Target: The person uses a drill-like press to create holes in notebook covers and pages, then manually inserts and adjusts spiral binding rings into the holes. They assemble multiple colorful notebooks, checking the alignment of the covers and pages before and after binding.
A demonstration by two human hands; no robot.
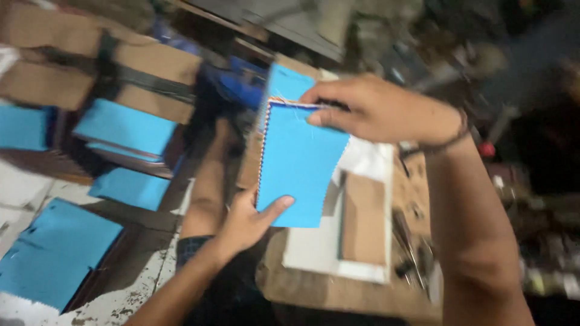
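I hold a stack of light blue fabric swatches (299, 163) upright in front of me, its edges showing coloured layers and loose threads. My left hand (251, 220) grips the bottom left corner, thumb across the front. My right hand (377, 108), with a band at the wrist, pinches the top edge. Behind the swatches lies a brown board (365, 217) on a white sheet over a worn wooden work surface (314, 290).
More blue fabric pieces lie at the left: one large (57, 253) at the bottom left, others (124, 127) stacked near brown cardboard boxes (145, 66). Small metal tools (411, 241) sit at the right of the board. The picture is motion-blurred.
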